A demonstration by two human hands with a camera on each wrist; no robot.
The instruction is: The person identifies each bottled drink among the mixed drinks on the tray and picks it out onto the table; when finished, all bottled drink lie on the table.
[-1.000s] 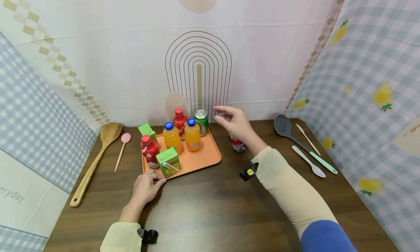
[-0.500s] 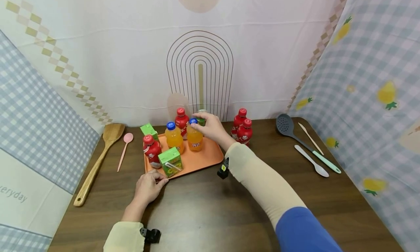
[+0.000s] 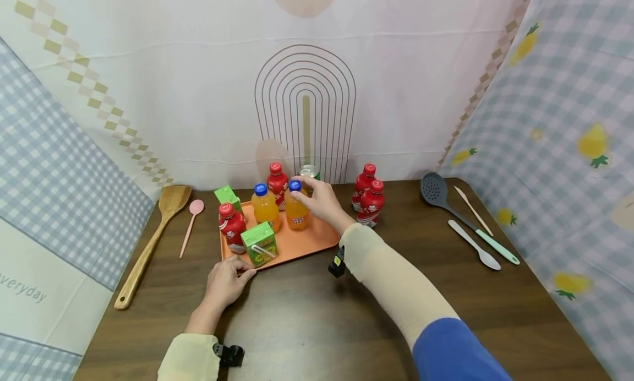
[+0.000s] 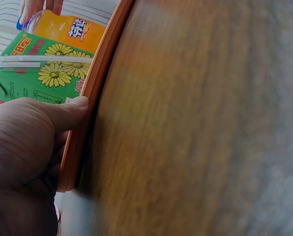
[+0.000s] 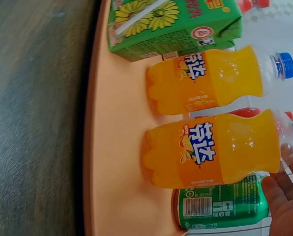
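My left hand (image 3: 225,282) grips the front left corner of the orange tray (image 3: 309,240), its thumb on the rim in the left wrist view. At the neck and blue cap of an orange soda bottle (image 5: 210,150), my right hand (image 3: 322,202) has its fingers curled round. That bottle stands upright on the tray. Beside it are a second orange soda bottle (image 3: 266,209) and a green can (image 5: 225,204), partly hidden behind my hand. A green juice carton (image 3: 260,244) with a straw, another green carton (image 3: 228,197) and red bottles (image 3: 231,227) (image 3: 277,184) also stand there.
Two more red bottles (image 3: 364,185) (image 3: 371,203) stand right of the tray. A wooden spatula (image 3: 148,243) and pink spoon (image 3: 190,224) lie at left. At right lie a slotted spoon (image 3: 433,189), a white spoon (image 3: 473,244) and a thin pale knife (image 3: 473,209). Cloth hangs behind.
My right hand has moved left from in front of the two red bottles to the orange soda bottle's cap, uncovering those red bottles. My left hand stays at the tray corner.
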